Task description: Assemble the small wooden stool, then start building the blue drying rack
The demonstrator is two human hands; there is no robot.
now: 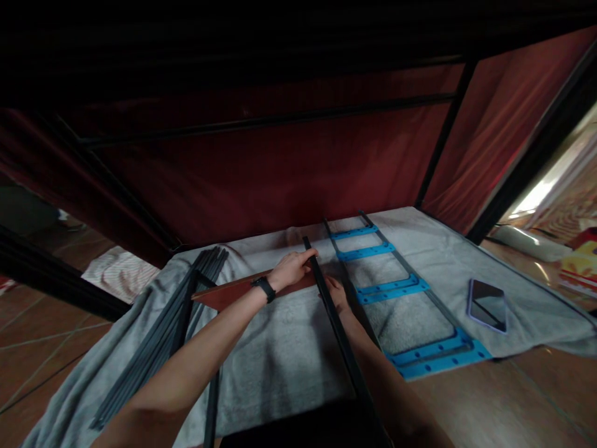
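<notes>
My left hand [290, 271], with a black watch on its wrist, grips a long black bar [332, 308] near its far end. Close by, on the bar's right side, is my right hand [337, 295], its fingers curled against the bar; whether they pinch something small I cannot see. A reddish-brown board [237, 291] runs crosswise under my left hand, from the bar to a second black bar [212, 398] on the left. Together they look like part of a frame. My left forearm covers some of the board.
On the grey blanket [270, 361] lie a bundle of dark rods [153, 351] at left, bars with bright blue brackets [396, 292] at right, and a phone [487, 305]. Behind stands a dark frame with red fabric [280, 174]. Tiled floor [41, 348] surrounds the blanket.
</notes>
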